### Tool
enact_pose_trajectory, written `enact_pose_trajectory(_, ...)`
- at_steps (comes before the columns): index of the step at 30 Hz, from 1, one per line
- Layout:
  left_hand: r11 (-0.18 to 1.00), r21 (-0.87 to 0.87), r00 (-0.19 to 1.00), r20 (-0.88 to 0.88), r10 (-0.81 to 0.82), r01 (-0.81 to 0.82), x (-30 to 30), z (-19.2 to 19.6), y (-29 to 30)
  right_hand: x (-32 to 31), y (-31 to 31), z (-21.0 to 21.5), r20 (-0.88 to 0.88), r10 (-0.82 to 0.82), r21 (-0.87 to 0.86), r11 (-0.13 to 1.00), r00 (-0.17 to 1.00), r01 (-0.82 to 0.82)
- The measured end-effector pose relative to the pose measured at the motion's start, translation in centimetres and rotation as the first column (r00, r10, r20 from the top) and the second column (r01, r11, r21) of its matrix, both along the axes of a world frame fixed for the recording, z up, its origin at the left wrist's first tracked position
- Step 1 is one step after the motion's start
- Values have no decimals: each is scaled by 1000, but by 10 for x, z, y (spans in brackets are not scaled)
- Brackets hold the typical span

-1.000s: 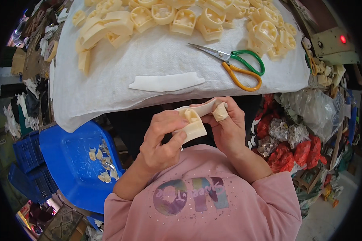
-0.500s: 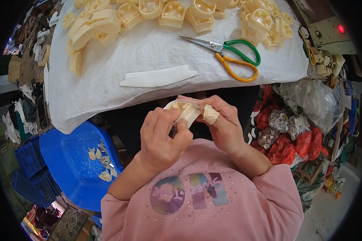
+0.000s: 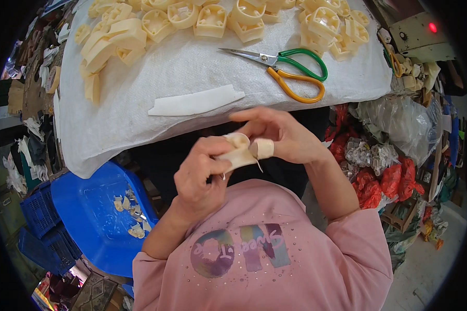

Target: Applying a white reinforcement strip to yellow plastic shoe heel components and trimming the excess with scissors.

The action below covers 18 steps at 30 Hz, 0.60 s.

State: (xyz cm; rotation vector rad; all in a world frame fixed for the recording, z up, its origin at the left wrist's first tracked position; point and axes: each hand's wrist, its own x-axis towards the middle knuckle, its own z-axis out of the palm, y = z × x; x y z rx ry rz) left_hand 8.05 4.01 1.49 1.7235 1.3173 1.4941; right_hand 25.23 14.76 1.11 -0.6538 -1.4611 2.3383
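My left hand (image 3: 200,168) is closed around a cream plastic part (image 3: 237,156), a small hollow piece with a curved wall, in front of my chest. A thin strip hangs at its lower edge. My right hand (image 3: 288,137) is at the part's right side, fingers stretched and apart from the thumb. Pale tape (image 3: 265,149) wraps the right thumb, whose tip is beside or touching the part. Beyond the hands, a white curved strip (image 3: 196,101) lies on the white cloth-covered table (image 3: 124,93). Scissors (image 3: 283,70) with one green and one orange handle lie farther right.
Several similar cream parts (image 3: 210,20) are heaped along the table's far side. At my left stands a blue plastic basin (image 3: 88,207) with scraps in it. Red bags (image 3: 399,179) and clear plastic (image 3: 397,124) crowd the right. Blue crates (image 3: 39,210) stand far left.
My right hand has come away from its grip on the part, fingers spreading up and outward. The part has turned in my left hand and sits a little lower. The view has shifted slightly.
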Motion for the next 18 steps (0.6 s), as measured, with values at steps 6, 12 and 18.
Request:
enact_pose_trajectory(6, 984, 140, 986, -139, -87, 106, -3, -8, 5, -6, 1, 2, 23, 68, 139, 988, 997, -71)
enact_pose_trajectory(12, 998, 66, 989, -147, 10, 0, -4, -10, 6, -15, -1, -11, 24, -19, 188, 982, 1000, 15)
enact_pose_trajectory(18, 993, -2, 993, 44, 114, -114, -4, -16, 4, -20, -5, -18, -134, -318, 248, 906, 939, 343)
